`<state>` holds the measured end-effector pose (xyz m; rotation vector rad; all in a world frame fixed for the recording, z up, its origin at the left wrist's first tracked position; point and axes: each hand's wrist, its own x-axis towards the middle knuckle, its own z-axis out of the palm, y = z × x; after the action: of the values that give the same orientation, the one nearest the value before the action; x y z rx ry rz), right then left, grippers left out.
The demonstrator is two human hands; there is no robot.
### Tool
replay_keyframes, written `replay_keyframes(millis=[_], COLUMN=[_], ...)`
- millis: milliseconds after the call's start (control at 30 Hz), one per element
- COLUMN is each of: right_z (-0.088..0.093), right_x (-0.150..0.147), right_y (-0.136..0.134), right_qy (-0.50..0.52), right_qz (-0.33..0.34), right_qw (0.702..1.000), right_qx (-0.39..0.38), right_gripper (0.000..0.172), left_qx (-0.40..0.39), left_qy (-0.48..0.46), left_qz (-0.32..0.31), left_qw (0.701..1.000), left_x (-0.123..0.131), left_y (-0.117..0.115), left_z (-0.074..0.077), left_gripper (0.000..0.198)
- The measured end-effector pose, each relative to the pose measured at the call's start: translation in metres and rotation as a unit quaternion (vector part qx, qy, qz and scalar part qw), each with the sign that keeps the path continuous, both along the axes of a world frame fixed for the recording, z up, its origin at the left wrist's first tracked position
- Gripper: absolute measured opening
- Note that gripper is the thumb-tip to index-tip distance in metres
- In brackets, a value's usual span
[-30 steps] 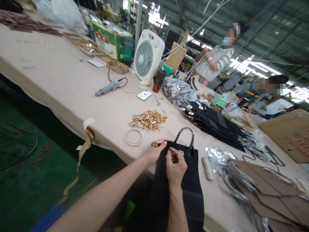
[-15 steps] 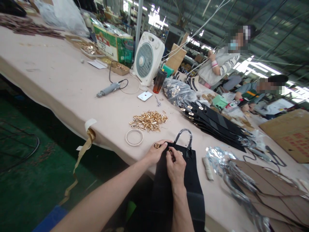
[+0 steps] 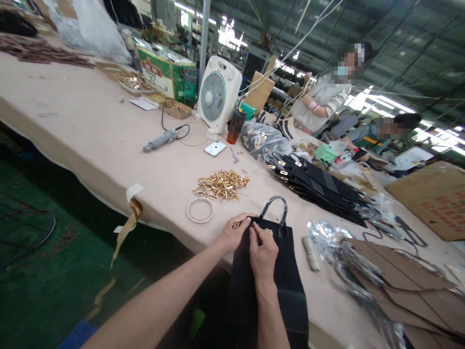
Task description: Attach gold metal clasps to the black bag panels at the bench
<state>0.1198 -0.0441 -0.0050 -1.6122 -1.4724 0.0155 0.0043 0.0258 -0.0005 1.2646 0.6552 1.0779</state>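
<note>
A black bag panel (image 3: pixel 288 271) hangs over the table's front edge, with a plastic-wrapped handle (image 3: pixel 285 213) at its top. My left hand (image 3: pixel 235 233) grips the panel's upper left edge between thumb and fingers; a small gold fitting shows beside its thumb. Close by, my right hand (image 3: pixel 264 249) is closed, its fingertips pinched at the same top edge. What lies in that pinch is too small and covered to make out. Beyond the hands lie a heap of small gold metal fittings (image 3: pixel 223 184) and a cream ring-shaped roll (image 3: pixel 200 211).
An electric screwdriver (image 3: pixel 160 141), a phone (image 3: pixel 215 148), a tumbler (image 3: pixel 236 127) and a fan (image 3: pixel 219 94) are further back. Stacked black panels (image 3: pixel 319 184) and brown panels (image 3: pixel 407 286) lie to the right. Two people are across the table.
The view has shifted slightly. My right fingertips have moved a little in against the panel's top edge, while my left hand keeps its grip.
</note>
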Motion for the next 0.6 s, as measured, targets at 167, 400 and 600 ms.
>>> replay_keyframes(millis=[167,400,600], right_z=[0.0,-0.003,0.037], right_x=[-0.008,0.004,-0.018], right_y=[0.002,-0.001,0.035], right_qy=[-0.042,0.091,0.108], right_qz=[-0.033,-0.036,0.054], right_qw=[0.998,0.993,0.992], right_qx=[-0.014,-0.059,0.037], right_gripper=[0.042,0.062,0.04], left_qx=[-0.019,-0.16,-0.339], left_qy=[-0.017,-0.068,-0.289], left_qz=[0.003,0.021,-0.009], left_qw=[1.0,0.985,0.895], left_x=[0.0,0.005,0.013], left_y=[0.002,-0.002,0.007], left_z=[0.0,-0.008,-0.014], left_gripper=[0.035,0.044,0.055])
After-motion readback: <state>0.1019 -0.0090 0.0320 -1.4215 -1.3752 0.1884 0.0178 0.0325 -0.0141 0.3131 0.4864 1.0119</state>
